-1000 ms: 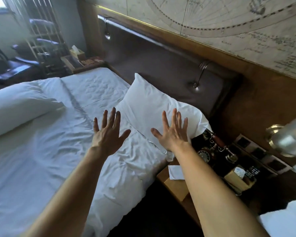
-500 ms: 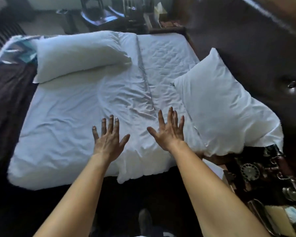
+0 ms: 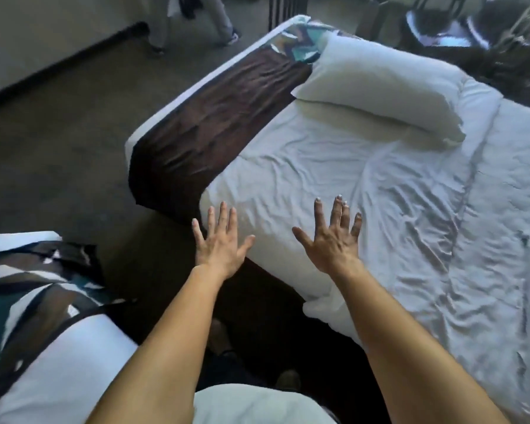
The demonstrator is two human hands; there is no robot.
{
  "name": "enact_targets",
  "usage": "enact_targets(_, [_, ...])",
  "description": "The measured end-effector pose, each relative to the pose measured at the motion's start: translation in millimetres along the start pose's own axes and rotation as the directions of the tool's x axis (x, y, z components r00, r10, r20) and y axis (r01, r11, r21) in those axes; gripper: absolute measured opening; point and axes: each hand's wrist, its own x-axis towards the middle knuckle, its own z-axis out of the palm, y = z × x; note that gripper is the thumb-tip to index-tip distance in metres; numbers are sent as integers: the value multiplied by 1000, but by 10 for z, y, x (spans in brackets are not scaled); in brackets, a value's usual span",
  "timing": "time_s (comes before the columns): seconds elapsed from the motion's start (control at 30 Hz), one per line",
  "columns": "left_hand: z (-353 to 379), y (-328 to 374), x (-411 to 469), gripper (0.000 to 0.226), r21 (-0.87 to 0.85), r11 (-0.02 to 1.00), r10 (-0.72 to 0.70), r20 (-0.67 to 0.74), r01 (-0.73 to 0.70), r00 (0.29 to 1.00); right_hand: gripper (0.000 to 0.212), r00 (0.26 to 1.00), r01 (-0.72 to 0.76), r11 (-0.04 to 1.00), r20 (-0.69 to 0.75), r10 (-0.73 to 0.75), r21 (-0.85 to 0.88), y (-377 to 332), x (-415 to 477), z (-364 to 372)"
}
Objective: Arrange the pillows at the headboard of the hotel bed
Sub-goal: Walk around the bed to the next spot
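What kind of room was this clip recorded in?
Most likely a hotel room: a white-sheeted bed with a brown runner across its foot, a loose pillow, and a second bed alongside.

pillow: plain white
sheet: white, creased
bed runner: dark brown, teal-and-white patterned end
floor: dull grey-brown

Nothing readable here tbh. No text, labels, brand names or numbers on the white bedding, the pillow at upper right, or the patterned bed runner. It's all plain fabric, and the far background is too blurry.
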Motion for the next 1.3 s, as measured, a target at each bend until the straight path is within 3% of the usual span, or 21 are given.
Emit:
enact_targets(0.23, [-317,-1412,176,80,-92,972,-222,-47,217,974,85,985,173,985,13,-173,-11,-1564,603,-118])
enact_targets(0.53, [-531,-2914,319,84,-144,918,-380,-56,369,923,85,934,357,934,9,-357,-21,-3165,1191,-149])
enact_targets(0.87, [-610,-3844,621,85,-198,835,-535,-74,514,842,84,836,549,831,29,-549,-94,-4457,1864,-212])
enact_targets(1.3, [-1238,-4790,2082,83,-244,760,-636,-86,602,767,87,773,634,772,79,-630,-42,-5810,3470,-388])
